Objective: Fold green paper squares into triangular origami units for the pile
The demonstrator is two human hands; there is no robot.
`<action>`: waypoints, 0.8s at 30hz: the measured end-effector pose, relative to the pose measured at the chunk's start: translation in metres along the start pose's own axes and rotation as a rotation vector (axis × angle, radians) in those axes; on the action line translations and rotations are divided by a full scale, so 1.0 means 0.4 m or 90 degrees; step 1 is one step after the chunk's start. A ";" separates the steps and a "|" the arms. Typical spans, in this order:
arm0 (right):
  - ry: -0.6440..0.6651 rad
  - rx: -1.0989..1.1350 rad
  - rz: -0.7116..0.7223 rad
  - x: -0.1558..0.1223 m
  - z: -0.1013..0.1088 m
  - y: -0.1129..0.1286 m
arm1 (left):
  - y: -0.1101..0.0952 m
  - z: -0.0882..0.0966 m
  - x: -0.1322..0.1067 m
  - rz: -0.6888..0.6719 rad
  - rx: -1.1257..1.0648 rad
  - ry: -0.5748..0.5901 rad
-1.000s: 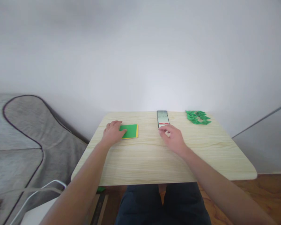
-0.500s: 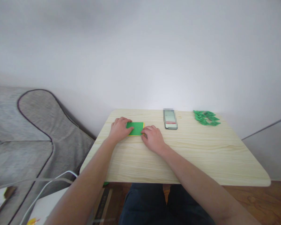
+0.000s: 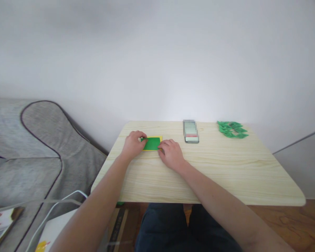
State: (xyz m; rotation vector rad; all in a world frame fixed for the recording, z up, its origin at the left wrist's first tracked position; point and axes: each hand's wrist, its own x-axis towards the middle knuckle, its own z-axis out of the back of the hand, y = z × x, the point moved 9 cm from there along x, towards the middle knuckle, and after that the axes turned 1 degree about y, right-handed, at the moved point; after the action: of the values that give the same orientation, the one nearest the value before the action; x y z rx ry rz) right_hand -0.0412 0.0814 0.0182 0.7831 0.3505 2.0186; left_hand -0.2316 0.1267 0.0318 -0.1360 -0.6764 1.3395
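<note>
A sheet of green paper lies over yellow paper on the pale wooden table. My left hand pinches the green sheet's left end between thumb and fingers, and that end curls up a little off the yellow. At the lower right corner, my right hand has its thumb and fingertips closed on the paper's edge; whether it grips only the green or both colours is hidden by the fingers.
A phone with a blurred screen lies behind my right hand. Folded green paper pieces sit at the table's back right. To the left stands a grey sofa, with a white cable below. A wall rises behind.
My left thumb has drawn back from on top of the green paper and now pinches its left end, which has lifted. More yellow shows along the far edge. My right hand stays at the corner.
</note>
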 end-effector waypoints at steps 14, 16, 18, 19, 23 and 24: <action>-0.124 0.324 -0.102 -0.056 0.150 -0.050 | -0.175 0.119 -0.076 0.022 -0.167 0.013; -0.149 0.319 -0.099 -0.092 0.200 -0.052 | -0.244 0.119 -0.099 -0.040 -0.195 -0.028; -0.169 0.261 -0.071 -0.143 0.250 -0.054 | -0.319 0.095 -0.135 -0.114 -0.200 -0.045; -0.176 0.224 -0.056 -0.174 0.272 -0.059 | -0.356 0.075 -0.156 -0.148 -0.187 -0.041; -0.172 0.091 -0.013 -0.309 0.325 -0.094 | -0.465 -0.036 -0.243 -0.229 -0.124 0.023; -0.158 0.058 -0.009 -0.338 0.330 -0.103 | -0.484 -0.064 -0.263 -0.242 -0.118 0.050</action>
State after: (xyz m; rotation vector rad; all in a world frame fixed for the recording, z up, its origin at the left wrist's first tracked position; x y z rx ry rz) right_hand 0.1232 -0.0169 0.0439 1.0715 0.3045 1.8755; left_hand -0.0613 -0.0122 0.0615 -0.1971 -0.7184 0.9023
